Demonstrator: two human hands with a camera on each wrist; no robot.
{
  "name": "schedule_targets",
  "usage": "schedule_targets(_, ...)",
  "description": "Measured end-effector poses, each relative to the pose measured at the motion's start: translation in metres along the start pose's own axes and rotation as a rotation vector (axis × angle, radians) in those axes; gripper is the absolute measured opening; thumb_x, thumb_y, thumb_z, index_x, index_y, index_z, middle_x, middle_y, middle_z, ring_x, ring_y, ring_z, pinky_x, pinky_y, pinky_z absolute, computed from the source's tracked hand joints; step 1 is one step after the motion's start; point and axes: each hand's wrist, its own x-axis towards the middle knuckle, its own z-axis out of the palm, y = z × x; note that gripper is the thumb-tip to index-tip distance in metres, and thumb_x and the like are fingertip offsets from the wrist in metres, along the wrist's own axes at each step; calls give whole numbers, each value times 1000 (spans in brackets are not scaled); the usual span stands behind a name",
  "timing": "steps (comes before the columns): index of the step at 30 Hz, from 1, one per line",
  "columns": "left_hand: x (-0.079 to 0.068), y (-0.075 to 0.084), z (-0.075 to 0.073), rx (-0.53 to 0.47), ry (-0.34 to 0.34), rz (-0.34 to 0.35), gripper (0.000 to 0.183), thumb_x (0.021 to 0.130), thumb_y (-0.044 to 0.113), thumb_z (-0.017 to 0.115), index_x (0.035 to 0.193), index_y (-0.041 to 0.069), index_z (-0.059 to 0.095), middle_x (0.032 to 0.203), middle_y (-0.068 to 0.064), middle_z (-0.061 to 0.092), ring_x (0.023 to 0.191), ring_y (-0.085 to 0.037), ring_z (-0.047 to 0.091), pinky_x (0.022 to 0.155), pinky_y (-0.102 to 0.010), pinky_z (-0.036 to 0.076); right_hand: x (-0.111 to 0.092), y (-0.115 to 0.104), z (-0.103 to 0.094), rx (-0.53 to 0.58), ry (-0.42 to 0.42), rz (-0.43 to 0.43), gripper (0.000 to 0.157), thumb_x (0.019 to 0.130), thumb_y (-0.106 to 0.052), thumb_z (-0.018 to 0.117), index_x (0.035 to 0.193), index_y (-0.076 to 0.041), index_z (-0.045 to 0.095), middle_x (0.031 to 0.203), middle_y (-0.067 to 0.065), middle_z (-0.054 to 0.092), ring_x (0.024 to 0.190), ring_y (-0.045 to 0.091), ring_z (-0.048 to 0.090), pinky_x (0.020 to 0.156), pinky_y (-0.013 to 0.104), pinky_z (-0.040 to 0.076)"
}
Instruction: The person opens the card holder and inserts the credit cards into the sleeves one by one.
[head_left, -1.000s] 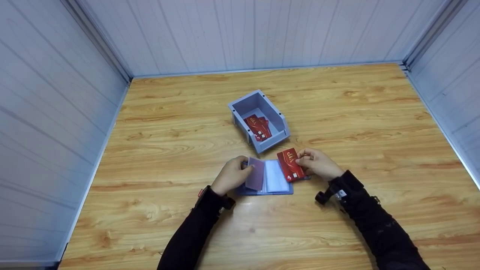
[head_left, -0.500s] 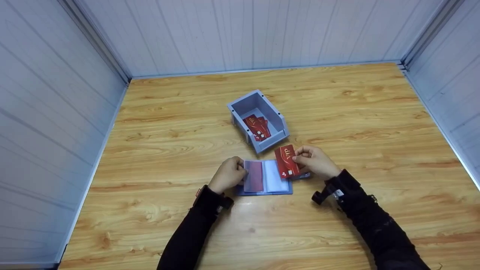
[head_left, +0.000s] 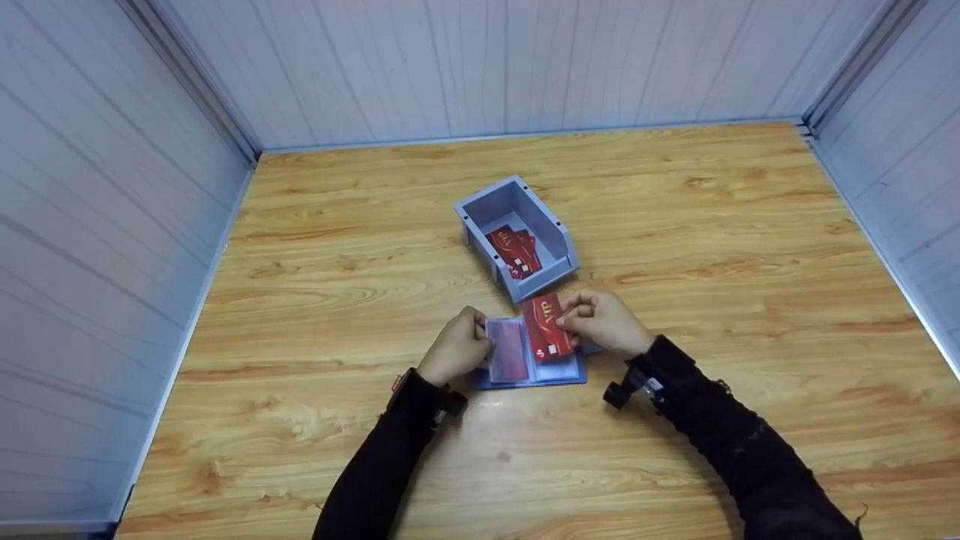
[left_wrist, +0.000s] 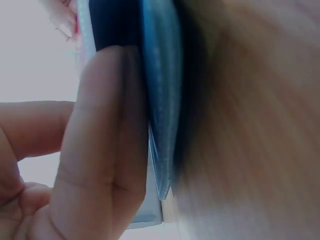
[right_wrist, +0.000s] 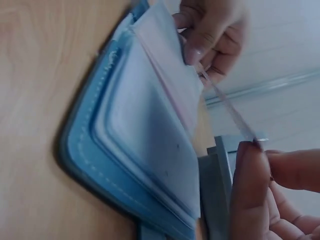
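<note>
A blue card holder (head_left: pixel 556 369) lies spread on the table, its clear sleeves facing up. My left hand (head_left: pixel 455 349) grips the left-hand sleeves, thumb on top and fingers beneath; a red card shows through them. In the left wrist view the fingers (left_wrist: pixel 100 135) reach between these sleeves and the blue cover (left_wrist: pixel 162 95). My right hand (head_left: pixel 606 324) pinches a red VIP card (head_left: pixel 541 326) by its right side, above the right-hand sleeves. Seen edge-on in the right wrist view, the card (right_wrist: pixel 227 107) stands off the milky sleeve (right_wrist: pixel 145 125) below it.
Just behind the card holder stands a grey open-front bin (head_left: pixel 546 279), with several red cards (head_left: pixel 512 251) inside. The wooden table (head_left: pixel 337 300) is bounded by pale panel walls (head_left: pixel 480 67) at the back and sides.
My right hand has carried the red card leftward over the middle of the card holder. My left hand has laid the raised sleeves flatter and slid its grip to their left edge.
</note>
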Motion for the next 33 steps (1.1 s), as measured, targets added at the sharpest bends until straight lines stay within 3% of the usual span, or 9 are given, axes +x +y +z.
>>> schedule_targets(7, 0, -1, -1, -6, -2, 3, 26, 84, -7, 51, 110, -7, 48, 72, -2, 52, 52, -10, 58, 53, -28, 58, 4, 6, 10, -59, -84, 6, 33, 85, 6, 60, 114, 13, 46, 68, -2, 64, 53, 8, 59, 54, 21, 55)
schedule_targets(14, 1, 0, -2, 17, -2, -4, 33, 85, -5, 51, 118, -8, 49, 73, -3, 53, 54, -11, 58, 53, -26, 57, 4, 10, 12, -118, -78, -27, 43, 83, 8, 62, 121, 15, 42, 65, -2, 60, 50, 6, 59, 51, 20, 53)
schedule_targets(33, 2, -2, -2, 3, 4, -12, 30, 86, -7, 54, 116, -7, 50, 73, -3, 53, 55, -10, 56, 53, -27, 57, 7, 8, 20, -159, -88, -23, 42, 84, 5, 64, 120, 13, 45, 69, 2, 59, 50, 7, 59, 51, 22, 55)
